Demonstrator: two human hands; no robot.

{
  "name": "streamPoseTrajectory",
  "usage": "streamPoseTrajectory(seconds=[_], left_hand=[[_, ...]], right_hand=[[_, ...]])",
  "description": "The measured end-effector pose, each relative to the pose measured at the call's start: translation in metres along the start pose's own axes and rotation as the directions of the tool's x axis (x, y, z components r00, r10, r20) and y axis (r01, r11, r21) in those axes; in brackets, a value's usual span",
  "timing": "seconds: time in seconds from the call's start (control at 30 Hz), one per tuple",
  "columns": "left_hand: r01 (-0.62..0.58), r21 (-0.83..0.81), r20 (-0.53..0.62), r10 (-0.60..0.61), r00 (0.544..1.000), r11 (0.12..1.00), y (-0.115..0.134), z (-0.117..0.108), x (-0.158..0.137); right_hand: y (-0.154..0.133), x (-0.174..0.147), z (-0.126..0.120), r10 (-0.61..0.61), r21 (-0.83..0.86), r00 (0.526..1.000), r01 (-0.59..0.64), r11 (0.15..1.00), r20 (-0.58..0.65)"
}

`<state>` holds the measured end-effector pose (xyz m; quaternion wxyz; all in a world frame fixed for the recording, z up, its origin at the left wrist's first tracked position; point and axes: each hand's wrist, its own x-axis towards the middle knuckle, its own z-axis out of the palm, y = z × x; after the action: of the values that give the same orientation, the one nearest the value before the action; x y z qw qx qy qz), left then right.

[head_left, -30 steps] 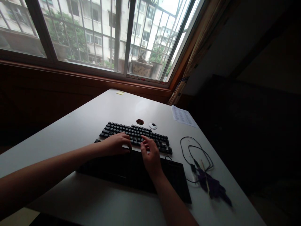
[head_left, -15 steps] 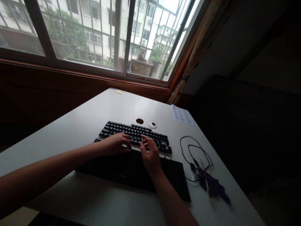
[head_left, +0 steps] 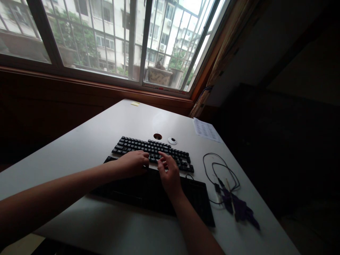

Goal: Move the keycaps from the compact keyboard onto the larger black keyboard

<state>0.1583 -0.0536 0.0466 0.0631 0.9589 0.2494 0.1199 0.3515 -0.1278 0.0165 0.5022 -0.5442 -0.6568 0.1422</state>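
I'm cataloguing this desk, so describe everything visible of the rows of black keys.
The black keys look like hard plastic; any markings are too small to read. They lie in staggered rows slanting across the white table, pale gaps showing between some. They sit just beyond the flat black base. The left hand and right hand hide part of the nearer rows; whether either touches a key, I cannot tell.
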Motion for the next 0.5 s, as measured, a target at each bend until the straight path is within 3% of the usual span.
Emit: streamPoseTrajectory(seconds=[0.27, 0.5], left_hand=[[0.003, -0.115, -0.054, -0.010, 0.998, 0.993, -0.020, 0.013, -0.012], [0.032, -0.164, -0.080, -0.046, 0.996, 0.986, -0.032, 0.005, -0.034]], right_hand=[[-0.002, 0.002, -0.002, -0.026, -0.024, 0.999, 0.027, 0.999, 0.045], [-0.006, -0.003, -0.003, -0.114, -0.069, 0.978, 0.128, 0.989, 0.176]])
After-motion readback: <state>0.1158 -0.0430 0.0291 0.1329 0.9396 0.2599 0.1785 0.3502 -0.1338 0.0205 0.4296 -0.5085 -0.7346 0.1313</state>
